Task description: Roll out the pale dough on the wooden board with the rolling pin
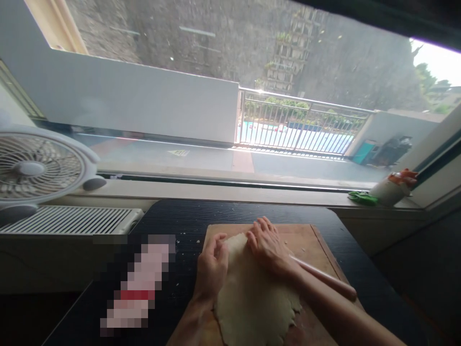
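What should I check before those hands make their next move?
1. Dough lying on the cutting board: ok, spread in a sheet.
2. Left hand at the dough's left edge: ok.
3. Right hand at the dough's far right part: ok.
4. Rolling pin out of both hands' fingers: ok, beside the right forearm.
5. Dough edge smooth: not ok, ragged at the near right.
6. Dough sticking underneath: cannot tell, hidden.

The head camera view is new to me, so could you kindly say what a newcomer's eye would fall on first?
Probably the pale sheet of dough on the wooden board, with the left hand by its left edge and the right hand over its far right part. Next might come the bright window behind the table and the white fan at far left.
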Demonstrator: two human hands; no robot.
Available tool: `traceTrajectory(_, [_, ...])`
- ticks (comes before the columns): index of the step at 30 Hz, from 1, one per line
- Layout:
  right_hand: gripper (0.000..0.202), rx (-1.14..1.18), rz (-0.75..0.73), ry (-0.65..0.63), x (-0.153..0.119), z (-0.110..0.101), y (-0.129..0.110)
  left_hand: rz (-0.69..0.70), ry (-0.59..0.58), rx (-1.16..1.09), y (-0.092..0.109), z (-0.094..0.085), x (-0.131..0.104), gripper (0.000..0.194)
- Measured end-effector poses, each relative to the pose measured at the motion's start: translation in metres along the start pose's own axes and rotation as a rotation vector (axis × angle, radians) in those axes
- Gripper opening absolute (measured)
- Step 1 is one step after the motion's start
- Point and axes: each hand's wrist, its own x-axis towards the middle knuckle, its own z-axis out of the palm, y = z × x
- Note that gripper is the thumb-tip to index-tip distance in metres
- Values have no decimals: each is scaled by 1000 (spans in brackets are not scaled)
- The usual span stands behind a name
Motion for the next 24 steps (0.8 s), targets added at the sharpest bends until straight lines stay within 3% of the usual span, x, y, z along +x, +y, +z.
traceTrajectory(3, [51,20,-96,8,-10,6,-5,0,5,21,-1,0,1,28])
traceTrajectory(9, [38,-46,73,-57,21,-3,10,-7,-10,14,-1,0,1,28])
traceTrajectory(15, [49,25,-127,0,2,8,-8,2,-6,16,-2,-1,1,27])
traceTrajectory(20, [45,-16,83,-33,25,3,2,-1,-16,2,-1,-1,0,27])
traceTrajectory(24, [50,7,-78,15,13,10,-8,19,-11,20,-4,0,-1,25])
